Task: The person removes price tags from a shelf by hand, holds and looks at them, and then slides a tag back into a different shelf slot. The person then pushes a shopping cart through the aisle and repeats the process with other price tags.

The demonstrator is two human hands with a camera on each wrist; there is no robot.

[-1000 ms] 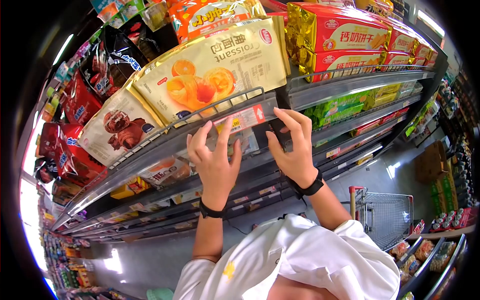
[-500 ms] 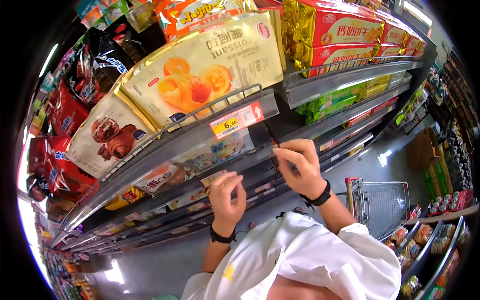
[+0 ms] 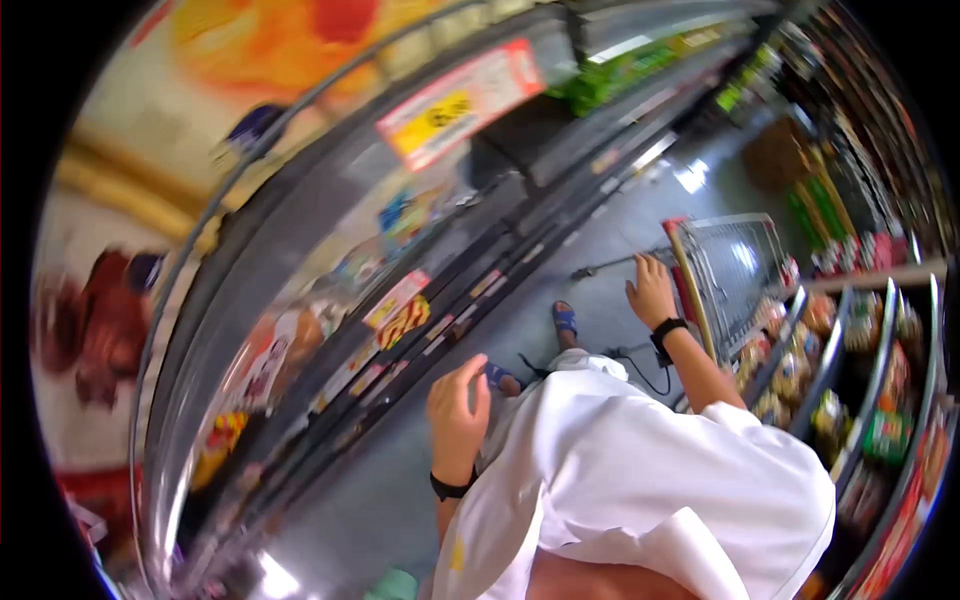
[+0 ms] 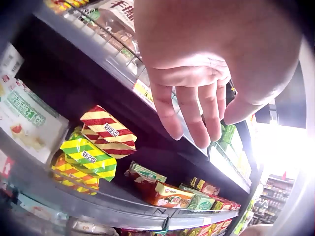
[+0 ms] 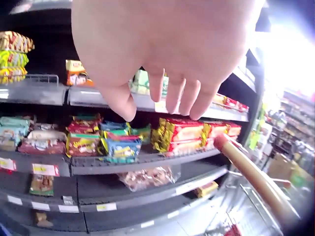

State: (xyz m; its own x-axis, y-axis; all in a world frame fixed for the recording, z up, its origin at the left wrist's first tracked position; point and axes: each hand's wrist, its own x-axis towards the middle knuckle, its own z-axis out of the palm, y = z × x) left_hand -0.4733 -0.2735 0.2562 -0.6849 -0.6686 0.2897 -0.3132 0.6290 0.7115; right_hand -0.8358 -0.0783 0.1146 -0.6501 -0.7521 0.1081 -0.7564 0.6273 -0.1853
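Observation:
My left hand (image 3: 458, 420) hangs in front of the shelves, its fingers loosely bent and holding nothing. In the left wrist view, packs in striped wrappers (image 4: 88, 156) lie on a shelf beyond its fingers. My right hand (image 3: 652, 292) is beside the shopping cart (image 3: 735, 262), near the end of its handle (image 3: 690, 300), with nothing in its fingers. The right wrist view shows the red-tipped cart handle (image 5: 256, 179) to the right of the fingers, apart from them.
A shelf unit with a price tag (image 3: 455, 105) on its edge runs along the left. Bins of packaged goods (image 3: 800, 360) stand behind the cart on the right. A cardboard box (image 3: 778, 155) is farther along the aisle floor (image 3: 640, 215).
Both hands have drawn away from the shelf edge and its price tag. My right hand has moved right towards the cart. The head view has swung, bringing the shelf nearer and showing sandalled feet.

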